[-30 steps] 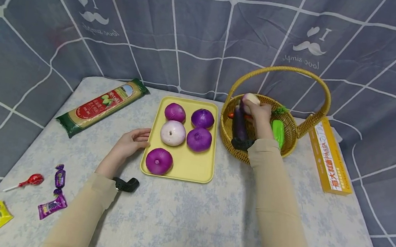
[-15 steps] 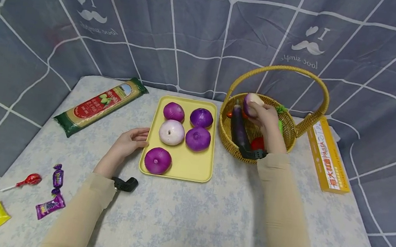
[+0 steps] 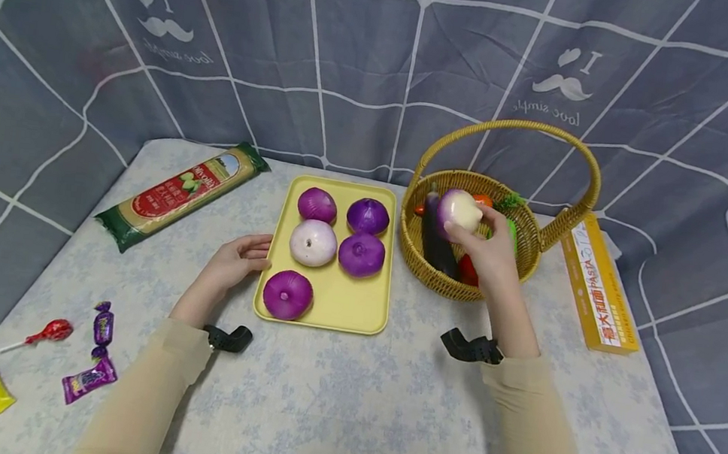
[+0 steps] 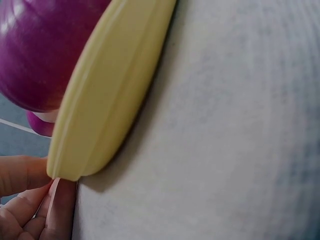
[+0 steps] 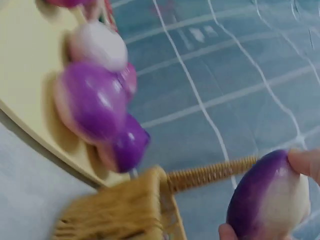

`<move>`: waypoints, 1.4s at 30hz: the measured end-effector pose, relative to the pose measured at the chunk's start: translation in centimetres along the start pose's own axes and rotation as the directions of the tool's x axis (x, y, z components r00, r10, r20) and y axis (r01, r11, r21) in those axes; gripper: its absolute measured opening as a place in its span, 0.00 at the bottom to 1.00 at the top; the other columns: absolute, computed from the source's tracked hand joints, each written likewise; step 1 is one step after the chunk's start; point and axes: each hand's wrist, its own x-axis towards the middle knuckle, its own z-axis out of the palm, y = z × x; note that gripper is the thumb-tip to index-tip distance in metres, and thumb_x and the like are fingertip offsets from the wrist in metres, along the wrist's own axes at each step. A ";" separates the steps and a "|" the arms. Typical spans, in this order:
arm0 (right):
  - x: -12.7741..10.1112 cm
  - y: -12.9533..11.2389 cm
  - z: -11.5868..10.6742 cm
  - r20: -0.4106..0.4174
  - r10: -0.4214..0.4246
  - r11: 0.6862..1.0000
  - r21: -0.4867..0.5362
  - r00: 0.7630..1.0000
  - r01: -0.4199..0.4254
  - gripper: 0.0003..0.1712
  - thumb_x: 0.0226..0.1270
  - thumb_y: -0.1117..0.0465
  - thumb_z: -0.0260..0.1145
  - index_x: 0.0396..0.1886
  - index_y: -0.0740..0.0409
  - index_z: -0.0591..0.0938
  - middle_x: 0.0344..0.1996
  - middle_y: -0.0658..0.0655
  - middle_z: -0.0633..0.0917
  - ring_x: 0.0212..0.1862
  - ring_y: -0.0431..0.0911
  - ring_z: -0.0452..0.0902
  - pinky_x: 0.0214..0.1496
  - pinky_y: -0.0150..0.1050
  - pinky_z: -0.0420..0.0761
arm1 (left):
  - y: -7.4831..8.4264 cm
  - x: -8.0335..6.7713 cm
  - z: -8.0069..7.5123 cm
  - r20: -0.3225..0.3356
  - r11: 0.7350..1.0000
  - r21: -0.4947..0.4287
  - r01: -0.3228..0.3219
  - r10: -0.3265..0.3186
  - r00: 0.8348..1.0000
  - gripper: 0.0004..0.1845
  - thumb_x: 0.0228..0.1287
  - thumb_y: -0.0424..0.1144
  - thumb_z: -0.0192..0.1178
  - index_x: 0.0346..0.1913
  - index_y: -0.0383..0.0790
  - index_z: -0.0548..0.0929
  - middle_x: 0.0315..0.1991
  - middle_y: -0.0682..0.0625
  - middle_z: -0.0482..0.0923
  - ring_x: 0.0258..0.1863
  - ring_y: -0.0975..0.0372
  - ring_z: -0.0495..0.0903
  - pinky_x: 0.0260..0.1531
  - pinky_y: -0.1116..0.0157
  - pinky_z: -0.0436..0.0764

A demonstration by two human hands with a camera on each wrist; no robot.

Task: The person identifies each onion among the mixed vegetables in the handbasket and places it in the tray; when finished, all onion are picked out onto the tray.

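My right hand grips a purple-and-white onion by its sides, above the wicker basket. In the right wrist view, that onion sits between the thumb and a fingertip. At the left edge of the yellow tray, my left hand pinches the rim; the left wrist view has the rim between thumb and fingers. Several onions lie on the tray, among them a whitish one and a magenta one.
An eggplant, a red vegetable and a green pepper are in the basket under its tall handle. A pasta box lies to the right, a pasta bag at back left. Candies and a lollipop lie front left.
My right hand has drawn the onion up and toward me from the back of the basket, uncovering red vegetables there. The left hand keeps its place at the tray.
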 end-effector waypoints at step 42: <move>-6.5 7.5 9.4 0.419 -0.242 0.792 -0.436 0.875 0.428 0.44 0.45 0.61 0.82 0.64 0.59 0.71 0.58 0.61 0.71 0.60 0.54 0.72 0.64 0.52 0.74 | 0.1 -0.1 0.2 -0.006 1.000 0.001 0.006 -0.006 1.000 0.32 0.68 0.32 0.59 0.74 0.40 0.65 0.68 0.39 0.70 0.65 0.51 0.73 0.52 0.73 0.77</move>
